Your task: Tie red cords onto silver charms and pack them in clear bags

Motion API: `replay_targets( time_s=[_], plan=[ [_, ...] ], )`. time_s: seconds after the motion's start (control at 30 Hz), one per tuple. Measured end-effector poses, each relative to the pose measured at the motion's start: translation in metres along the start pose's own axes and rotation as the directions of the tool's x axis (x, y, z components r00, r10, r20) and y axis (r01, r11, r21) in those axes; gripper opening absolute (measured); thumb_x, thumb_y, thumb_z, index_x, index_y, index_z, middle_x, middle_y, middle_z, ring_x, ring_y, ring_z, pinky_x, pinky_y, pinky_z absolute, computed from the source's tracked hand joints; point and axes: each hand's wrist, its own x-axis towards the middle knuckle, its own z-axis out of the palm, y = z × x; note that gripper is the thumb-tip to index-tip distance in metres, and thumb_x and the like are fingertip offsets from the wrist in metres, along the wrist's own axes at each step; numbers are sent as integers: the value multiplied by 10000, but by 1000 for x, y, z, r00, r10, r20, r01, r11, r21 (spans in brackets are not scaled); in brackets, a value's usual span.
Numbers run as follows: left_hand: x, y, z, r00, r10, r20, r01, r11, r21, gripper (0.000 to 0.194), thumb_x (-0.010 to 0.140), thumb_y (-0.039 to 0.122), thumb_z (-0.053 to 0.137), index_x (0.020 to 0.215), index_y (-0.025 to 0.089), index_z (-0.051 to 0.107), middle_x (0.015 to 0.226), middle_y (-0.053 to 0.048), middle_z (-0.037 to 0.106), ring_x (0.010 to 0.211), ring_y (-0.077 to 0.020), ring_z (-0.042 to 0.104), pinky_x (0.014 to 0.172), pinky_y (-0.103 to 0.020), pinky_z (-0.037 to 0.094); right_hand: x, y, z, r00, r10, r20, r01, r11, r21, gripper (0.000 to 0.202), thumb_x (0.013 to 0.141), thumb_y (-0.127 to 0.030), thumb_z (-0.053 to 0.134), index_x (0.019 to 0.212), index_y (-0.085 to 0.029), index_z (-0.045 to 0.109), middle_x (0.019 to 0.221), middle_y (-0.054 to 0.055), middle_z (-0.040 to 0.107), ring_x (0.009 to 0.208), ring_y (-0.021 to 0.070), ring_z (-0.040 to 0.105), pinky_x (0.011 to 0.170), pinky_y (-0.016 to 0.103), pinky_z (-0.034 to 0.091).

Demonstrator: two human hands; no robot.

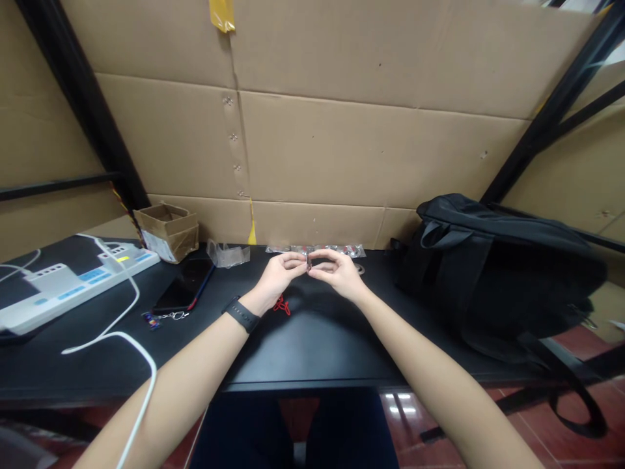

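Note:
My left hand (279, 277) and my right hand (338, 273) meet above the black table, fingertips pinched on a small thin dark piece (308, 262) between them. Its kind is too small to make out. A red cord (282, 305) lies on the table just under my left hand. Behind the hands, a row of small items in clear plastic packets (352, 250) lies along the cardboard wall. Part of a pale ring-shaped thing (360, 269) shows beside my right hand.
A black backpack (508, 280) fills the table's right side. To the left are a white power strip (81, 286) with a white cable (141, 352), a phone (184, 286) with a keychain, an open cardboard box (168, 231) and a clear plastic bag (228, 255).

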Motion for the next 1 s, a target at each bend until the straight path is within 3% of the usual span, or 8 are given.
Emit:
replay_targets(
  time_s=[0.33, 0.6, 0.83, 1.0],
  plan=[
    [-1, 5, 3, 999, 29, 42, -36, 987, 159, 407, 670, 441, 867, 935, 145, 784, 985, -93, 777, 941, -229, 680, 964, -372, 480, -1, 0, 1, 999, 12, -44, -13, 1000, -17, 439, 683, -353, 878, 1058, -197, 709, 1069, 74, 752, 865, 226, 768, 856, 370, 634],
    [0, 6, -1, 995, 22, 98, -43, 973, 225, 375, 721, 510, 814, 833, 153, 799, 870, -78, 777, 896, -237, 677, 959, -367, 463, -1, -3, 1, 999, 1, -47, -2, 1000, -14, 414, 657, -362, 893, 1002, -185, 749, 1107, 95, 759, 882, 247, 772, 866, 390, 641],
    [1, 4, -2, 996, 55, 76, -70, 975, 210, 318, 693, 444, 845, 843, 168, 798, 886, -77, 781, 909, -245, 689, 960, -382, 481, -2, -3, 3, 997, -5, -71, 3, 999, -32, 336, 652, -386, 889, 844, -169, 718, 1130, 104, 740, 883, 234, 765, 888, 398, 633],
    [1, 5, -4, 998, 37, 42, -43, 988, 150, 294, 653, 351, 875, 856, 165, 773, 859, -68, 776, 828, -219, 703, 889, -375, 533, -2, -4, 7, 997, 12, -70, -14, 999, -37, 368, 664, -386, 882, 903, -175, 699, 1110, 101, 741, 854, 231, 769, 839, 377, 641]
  ],
)
